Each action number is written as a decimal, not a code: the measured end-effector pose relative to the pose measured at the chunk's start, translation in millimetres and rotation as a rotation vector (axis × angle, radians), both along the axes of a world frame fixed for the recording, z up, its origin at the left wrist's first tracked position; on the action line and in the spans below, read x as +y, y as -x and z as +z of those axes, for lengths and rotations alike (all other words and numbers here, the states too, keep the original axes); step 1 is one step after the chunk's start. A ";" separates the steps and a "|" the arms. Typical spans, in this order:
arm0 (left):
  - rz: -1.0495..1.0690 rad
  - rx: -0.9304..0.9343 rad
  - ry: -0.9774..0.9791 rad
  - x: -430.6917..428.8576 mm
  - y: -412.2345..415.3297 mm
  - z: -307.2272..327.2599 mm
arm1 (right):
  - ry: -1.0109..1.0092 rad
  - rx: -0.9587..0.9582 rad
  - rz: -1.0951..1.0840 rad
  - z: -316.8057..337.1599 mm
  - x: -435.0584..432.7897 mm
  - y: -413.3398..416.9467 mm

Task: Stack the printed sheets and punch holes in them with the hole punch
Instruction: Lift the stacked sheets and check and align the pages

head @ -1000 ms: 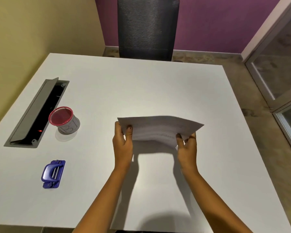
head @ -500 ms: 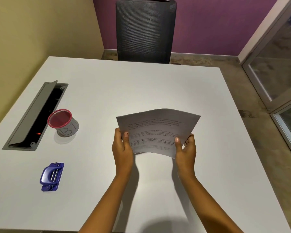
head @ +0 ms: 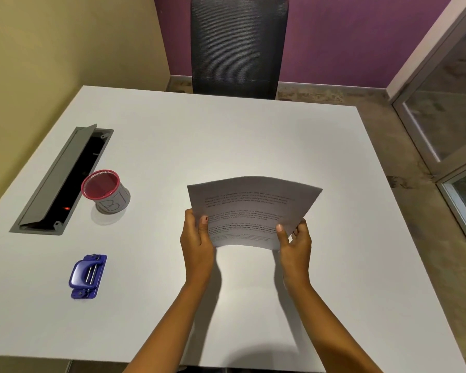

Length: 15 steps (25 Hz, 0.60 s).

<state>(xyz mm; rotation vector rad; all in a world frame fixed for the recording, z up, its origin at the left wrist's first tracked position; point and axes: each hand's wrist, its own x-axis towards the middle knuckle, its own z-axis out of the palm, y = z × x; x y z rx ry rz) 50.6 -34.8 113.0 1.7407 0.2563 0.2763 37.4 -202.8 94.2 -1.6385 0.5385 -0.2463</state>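
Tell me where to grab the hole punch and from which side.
Grip the hole punch across its raised, rounded lever, coming from above with the left hand, probably. It lies flat on the table, left of the sheets, nothing touching it.

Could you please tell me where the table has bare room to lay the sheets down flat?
The table is bare from the sheets to the chair and along the right edge. The left side is crowded: cable hatch, mesh cup, hole punch. Both hands, left and right, grip the sheets.
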 end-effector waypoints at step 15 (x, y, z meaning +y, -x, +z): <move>0.083 0.034 -0.090 2.8 7.5 -9.9 | -0.050 0.019 0.008 -22.4 -5.4 8.5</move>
